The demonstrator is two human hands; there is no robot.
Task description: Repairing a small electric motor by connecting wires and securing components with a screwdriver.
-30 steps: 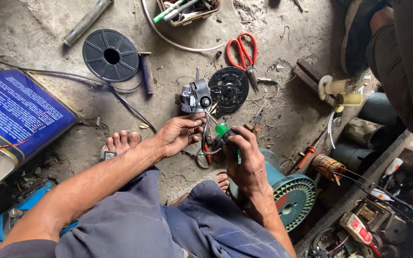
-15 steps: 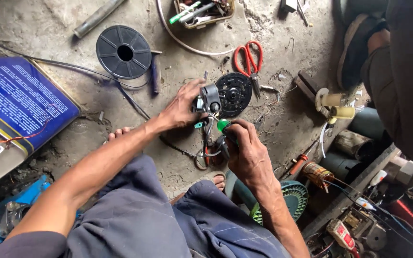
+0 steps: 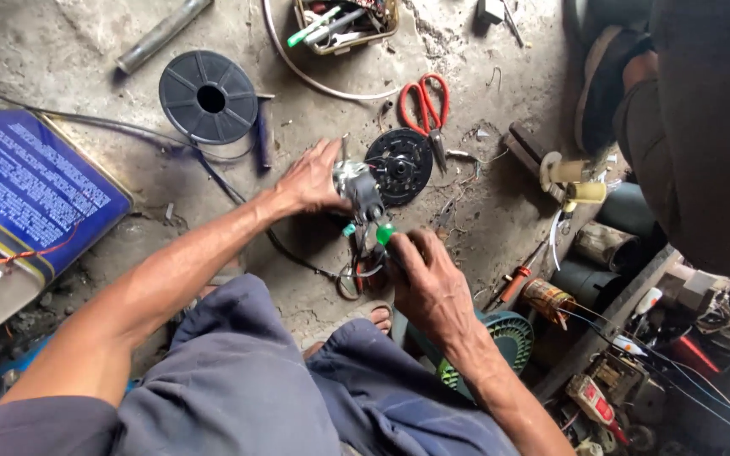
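Gripping a small grey motor body [image 3: 358, 187] near the middle of the frame, the left hand [image 3: 313, 179] has its fingers curled around the part's left side and holds it just above the concrete floor [image 3: 86, 51]. The right hand [image 3: 429, 283], just below and to the right, is closed around a green-handled screwdriver [image 3: 384, 233] whose handle top shows above the fist, close beside the motor body. Thin wires [image 3: 356, 274] loop down beneath the motor between the two hands. A round black cover plate [image 3: 403, 165] lies just right of the motor, with red-handled scissors [image 3: 427, 105] above it. A black spool [image 3: 209, 95] sits in the upper left, a blue flat tin [image 3: 27, 190] at the left edge.
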